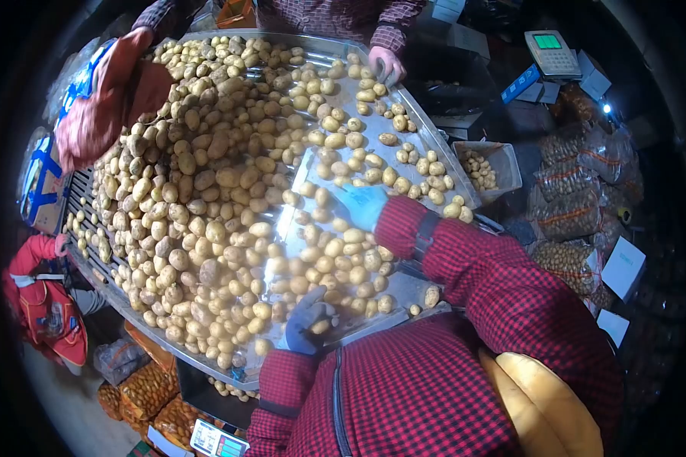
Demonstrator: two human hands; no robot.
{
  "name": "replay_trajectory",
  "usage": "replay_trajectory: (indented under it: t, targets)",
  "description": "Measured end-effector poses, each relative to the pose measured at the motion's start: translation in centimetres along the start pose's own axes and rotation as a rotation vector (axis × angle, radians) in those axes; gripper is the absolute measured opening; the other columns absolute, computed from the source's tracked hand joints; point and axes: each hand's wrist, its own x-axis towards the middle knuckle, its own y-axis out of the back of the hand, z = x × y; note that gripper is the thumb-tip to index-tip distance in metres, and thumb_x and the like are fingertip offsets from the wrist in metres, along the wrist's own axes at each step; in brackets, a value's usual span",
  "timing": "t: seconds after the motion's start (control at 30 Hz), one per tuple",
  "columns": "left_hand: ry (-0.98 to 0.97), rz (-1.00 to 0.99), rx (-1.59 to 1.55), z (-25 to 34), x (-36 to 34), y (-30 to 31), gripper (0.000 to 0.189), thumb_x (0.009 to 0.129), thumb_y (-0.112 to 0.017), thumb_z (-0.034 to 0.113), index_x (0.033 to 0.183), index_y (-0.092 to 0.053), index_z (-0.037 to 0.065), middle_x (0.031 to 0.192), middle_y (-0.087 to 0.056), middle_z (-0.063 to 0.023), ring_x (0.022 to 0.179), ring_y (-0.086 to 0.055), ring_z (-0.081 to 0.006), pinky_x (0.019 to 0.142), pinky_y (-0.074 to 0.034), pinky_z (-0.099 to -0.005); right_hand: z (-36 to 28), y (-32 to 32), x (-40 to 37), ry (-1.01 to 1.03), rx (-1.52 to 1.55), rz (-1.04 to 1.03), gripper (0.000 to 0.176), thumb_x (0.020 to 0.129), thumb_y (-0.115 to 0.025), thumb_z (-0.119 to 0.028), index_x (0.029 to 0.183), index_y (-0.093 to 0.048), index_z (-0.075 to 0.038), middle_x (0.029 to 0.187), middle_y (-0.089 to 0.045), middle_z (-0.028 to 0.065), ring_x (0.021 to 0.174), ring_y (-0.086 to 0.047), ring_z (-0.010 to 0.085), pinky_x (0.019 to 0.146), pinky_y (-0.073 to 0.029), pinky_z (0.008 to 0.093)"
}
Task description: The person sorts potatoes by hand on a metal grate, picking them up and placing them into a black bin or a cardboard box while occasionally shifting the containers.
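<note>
The left hand (305, 324), in a blue glove, curls its fingers about a potato (321, 327) at the near edge of the metal tabletop (415, 286). The right hand (360, 204) lies open and flat, holding nothing, on the heaped potatoes (206, 190) farther in.

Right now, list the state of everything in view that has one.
Sorting table: heaped with potatoes.
Left hand: gloved, curled among potatoes at the near edge; grip unclear.
Right hand: gloved, open, flat on the potatoes.
Side bin: part filled with potatoes.
Mesh sacks: full.
Scale: display lit.
</note>
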Motion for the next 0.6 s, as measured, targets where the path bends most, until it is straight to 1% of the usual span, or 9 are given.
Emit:
replay_trajectory:
  t: [0.2,0.23,0.3,0.37,0.43,0.47,0.53,0.57,0.6]
  targets:
    - [0.035,-0.124,-0.119,-0.9,0.1,-0.4,0.062,0.091,-0.066,0.015,0.146,-0.04,0.001,0.121,-0.064,-0.0108,0.091,-0.063,-0.0199,0.082,-0.054,-0.0333,1.2,0.4,-4.1,-0.175,-0.111,-0.165,0.038,0.095,-0.056,-0.027,0.131,-0.058,-0.012,0.122,-0.066,0.0136,0.104,-0.068,0.0329,0.09,-0.051,0.0463]
    - [0.041,-0.139,-0.107,-0.7,0.1,-0.4,0.064,0.091,-0.065,0.014,0.147,-0.038,0.001,0.125,-0.063,-0.0108,0.093,-0.063,-0.02,0.083,-0.054,-0.0333,1.3,0.5,-4.4,-0.185,-0.152,-0.094,0.034,0.093,-0.06,-0.029,0.122,-0.064,-0.01,0.109,-0.071,0.014,0.099,-0.069,0.0339,0.086,-0.052,0.047]
    - [-0.337,-0.325,0.663,-0.9,1.0,0.7,0.067,0.092,-0.063,0.011,0.151,-0.032,0.004,0.13,-0.061,-0.012,0.102,-0.063,-0.0206,0.087,-0.054,-0.0338,1.7,0.8,-6.0,-0.273,0.126,0.055,0.031,0.094,-0.06,-0.032,0.113,-0.068,-0.009,0.103,-0.071,0.0164,0.095,-0.071,0.0326,0.081,-0.053,0.0481]
    - [-0.4,-0.369,0.791,-1.0,0.7,1.4,0.067,0.094,-0.06,0.007,0.153,-0.029,0.006,0.136,-0.058,-0.0132,0.111,-0.061,-0.0211,0.092,-0.053,-0.0344,0.7,0.0,-7.0,-0.268,0.544,0.253,0.026,0.092,-0.066,-0.031,0.1,-0.072,-0.008,0.086,-0.071,0.0187,0.084,-0.071,0.0306,0.075,-0.054,0.0445]
    - [-0.179,-0.326,0.263,-1.4,0.0,0.5,0.066,0.096,-0.057,0.003,0.155,-0.027,0.009,0.141,-0.054,-0.0145,0.119,-0.058,-0.0216,0.097,-0.051,-0.0352,-2.1,-1.0,-7.0,-0.193,0.679,0.11,0.018,0.091,-0.069,-0.024,0.101,-0.072,-0.009,0.089,-0.072,0.0172,0.082,-0.072,0.027,0.075,-0.055,0.0392]
    - [-0.222,-0.302,0.233,-2.2,0.6,0.9,0.066,0.096,-0.056,0.003,0.155,-0.027,0.01,0.142,-0.053,-0.0149,0.121,-0.057,-0.0224,0.098,-0.05,-0.0354,-4.0,-0.8,-7.8,-0.207,0.748,0.025,0.018,0.091,-0.069,-0.023,0.102,-0.071,-0.01,0.092,-0.072,0.0163,0.085,-0.072,0.0257,0.077,-0.055,0.0384]
    - [-0.319,-0.208,0.291,-3.8,1.6,1.8,0.062,0.097,-0.055,0.002,0.153,-0.031,0.011,0.143,-0.051,-0.0152,0.125,-0.054,-0.0244,0.103,-0.047,-0.0358,-7.1,-2.1,-8.8,0.043,0.681,-0.099,0.023,0.092,-0.067,-0.026,0.109,-0.07,-0.009,0.103,-0.072,0.0127,0.094,-0.071,0.0242,0.081,-0.055,0.0383]
    - [-0.371,-0.121,0.381,-4.0,1.4,1.9,0.059,0.097,-0.055,0.002,0.152,-0.035,0.012,0.144,-0.05,-0.0151,0.127,-0.053,-0.0257,0.107,-0.045,-0.0361,-10.1,1.2,-9.2,0.023,0.49,-0.277,0.027,0.094,-0.064,-0.026,0.116,-0.067,-0.011,0.111,-0.071,0.0096,0.101,-0.069,0.0245,0.085,-0.054,0.0392]
    - [-0.394,-0.127,0.399,-3.8,1.4,2.8,0.054,0.097,-0.056,0.007,0.148,-0.038,0.009,0.137,-0.054,-0.0146,0.116,-0.056,-0.0234,0.097,-0.048,-0.0342,-10.2,0.2,-9.3,0.08,0.544,-0.218,0.028,0.094,-0.063,-0.027,0.117,-0.066,-0.011,0.11,-0.071,0.01,0.101,-0.069,0.0256,0.085,-0.054,0.0397]
